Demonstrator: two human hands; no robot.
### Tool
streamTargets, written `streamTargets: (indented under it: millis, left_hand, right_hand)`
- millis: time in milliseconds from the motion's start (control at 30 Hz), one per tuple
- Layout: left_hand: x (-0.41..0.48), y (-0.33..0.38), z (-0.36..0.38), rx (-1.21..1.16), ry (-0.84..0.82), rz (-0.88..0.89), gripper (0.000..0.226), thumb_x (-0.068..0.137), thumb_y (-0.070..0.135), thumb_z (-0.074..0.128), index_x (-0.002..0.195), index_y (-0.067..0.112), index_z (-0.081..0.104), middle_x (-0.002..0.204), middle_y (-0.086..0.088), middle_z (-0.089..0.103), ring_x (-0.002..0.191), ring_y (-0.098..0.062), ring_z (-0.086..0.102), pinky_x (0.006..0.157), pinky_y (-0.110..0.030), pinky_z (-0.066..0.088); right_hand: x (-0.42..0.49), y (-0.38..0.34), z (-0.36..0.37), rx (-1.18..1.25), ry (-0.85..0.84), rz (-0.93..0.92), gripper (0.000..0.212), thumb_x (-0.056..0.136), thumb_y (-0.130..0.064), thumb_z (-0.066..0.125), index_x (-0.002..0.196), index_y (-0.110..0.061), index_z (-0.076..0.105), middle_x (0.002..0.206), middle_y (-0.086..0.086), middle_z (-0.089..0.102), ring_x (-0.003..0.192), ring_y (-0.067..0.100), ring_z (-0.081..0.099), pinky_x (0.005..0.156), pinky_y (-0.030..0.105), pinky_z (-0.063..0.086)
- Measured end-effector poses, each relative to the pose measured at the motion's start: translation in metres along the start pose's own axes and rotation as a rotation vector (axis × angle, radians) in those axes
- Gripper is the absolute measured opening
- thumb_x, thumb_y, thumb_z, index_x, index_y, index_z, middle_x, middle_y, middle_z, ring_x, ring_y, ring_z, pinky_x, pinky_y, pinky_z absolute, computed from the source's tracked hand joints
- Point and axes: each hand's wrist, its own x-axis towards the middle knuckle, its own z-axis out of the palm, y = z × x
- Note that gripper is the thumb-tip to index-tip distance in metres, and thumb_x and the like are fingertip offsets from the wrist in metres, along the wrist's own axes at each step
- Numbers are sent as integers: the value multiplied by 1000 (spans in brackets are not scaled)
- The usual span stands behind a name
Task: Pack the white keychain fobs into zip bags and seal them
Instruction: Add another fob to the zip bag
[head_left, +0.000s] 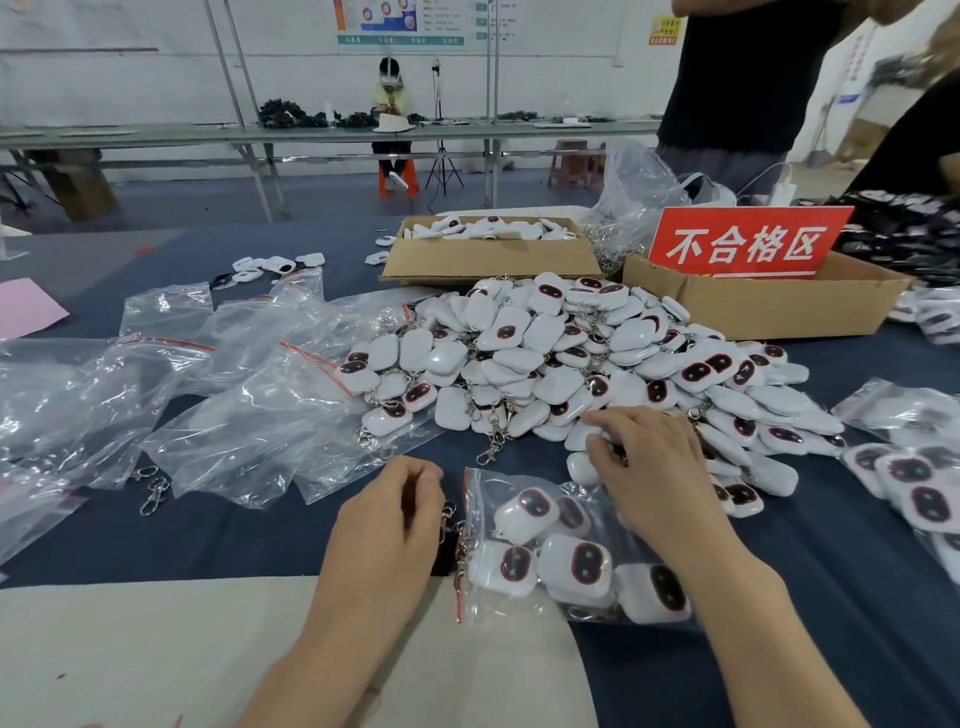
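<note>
In the head view, lower centre, the left hand (395, 525) lies with fingers curled at the red-striped mouth of a zip bag (519, 486) that holds several fobs, touching the metal clasps there, though I cannot tell whether it pinches anything. Right of it, the right hand (649, 467) pinches a fob (581, 435) at the near edge of the heap of white keychain fobs (597, 353) in mid-frame. At upper right a red sign (748, 244) reading 不合格区 stands in a cardboard box (779, 306).
</note>
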Motion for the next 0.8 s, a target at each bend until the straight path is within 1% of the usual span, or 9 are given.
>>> streamTargets:
  millis: [133, 233, 300, 367, 467, 533, 600, 733, 800]
  left_hand:
    - [0, -2, 1, 0, -2, -6, 17, 100, 35, 51, 87, 36, 61, 67, 26, 61, 59, -1, 54, 55, -25, 34]
    - [0, -2, 3, 4, -3, 8, 17, 99, 36, 51, 86, 37, 61, 71, 23, 63, 62, -3, 55, 55, -26, 36]
    - [0, -3, 3, -6, -3, 11, 17, 100, 36, 51, 86, 37, 61, 68, 23, 62, 59, -3, 54, 55, -26, 35]
    - [0, -4, 3, -18, -3, 17, 17, 100, 36, 52, 86, 37, 61, 65, 23, 61, 57, -2, 53, 55, -26, 35]
    - [0, -5, 4, -38, -7, 31, 17, 101, 35, 53, 86, 38, 61, 68, 24, 62, 64, -2, 55, 58, -27, 37]
    - [0, -5, 4, -70, -4, 63, 15, 101, 35, 53, 89, 40, 61, 70, 23, 62, 63, -3, 54, 57, -24, 38]
    - [-2, -3, 3, -146, 16, 124, 10, 101, 38, 53, 98, 43, 61, 77, 20, 63, 62, -4, 54, 57, -17, 40]
    - [-5, 5, 1, -265, 68, 248, 22, 96, 52, 50, 116, 47, 55, 97, 14, 61, 78, -11, 59, 65, -9, 43]
    - [-6, 8, 0, -285, 42, 284, 26, 96, 55, 49, 120, 49, 54, 101, 13, 62, 84, -15, 62, 67, -11, 45]
  right_hand:
    - [2, 1, -4, 19, -59, 23, 42, 93, -54, 54, 134, -44, 49, 137, -13, 50, 136, 15, 35, 121, 44, 19]
    - [0, -2, -4, 45, -44, 36, 39, 92, -52, 57, 130, -45, 52, 134, -13, 52, 135, 14, 34, 122, 46, 20]
    - [0, -2, -4, 41, -42, 29, 38, 93, -52, 56, 130, -44, 52, 132, -12, 53, 133, 13, 35, 122, 48, 21]
    - [-1, -1, -5, 96, -9, 0, 37, 93, -51, 55, 129, -41, 54, 125, -13, 55, 125, 9, 38, 118, 45, 27]
    - [-1, -5, -10, 357, 21, -34, 38, 87, -55, 50, 122, -40, 59, 112, -27, 54, 112, 0, 51, 101, 36, 46]
    - [-2, -12, -14, 561, 44, -32, 37, 87, -63, 49, 116, -44, 61, 107, -24, 62, 105, -4, 59, 93, 31, 51]
    - [-4, -23, -17, 725, 58, -36, 31, 84, -68, 50, 107, -51, 62, 101, -20, 70, 97, -3, 65, 88, 28, 52]
    - [-13, -52, -12, 830, -83, -105, 33, 80, -74, 45, 97, -52, 63, 89, -15, 73, 81, 3, 70, 75, 29, 57]
    - [-19, -67, -5, 830, -169, -145, 32, 81, -73, 47, 94, -50, 65, 84, -14, 73, 74, 3, 70, 66, 22, 56]
